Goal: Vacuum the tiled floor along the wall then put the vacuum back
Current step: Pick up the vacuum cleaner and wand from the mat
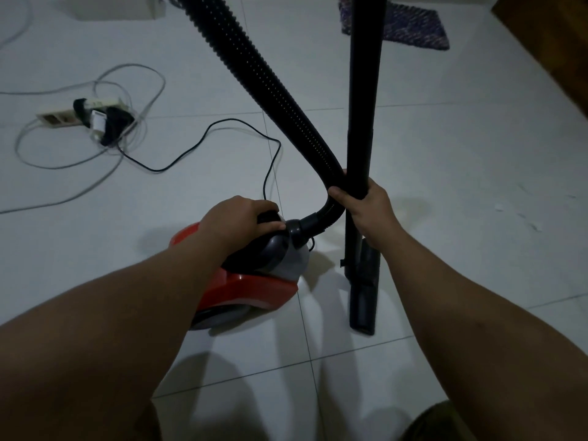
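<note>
A red and grey canister vacuum sits on the white tiled floor just in front of me. My left hand grips the black handle on top of its body. A ribbed black hose rises from the vacuum's front up out of view. My right hand is closed around the black rigid tube, which stands nearly upright. The tube's narrow nozzle rests on the floor to the right of the vacuum.
A thin black power cord runs from the vacuum to a white power strip at the left, among loops of grey cable. A patterned purple mat lies at the top. Dark wood fills the upper right corner.
</note>
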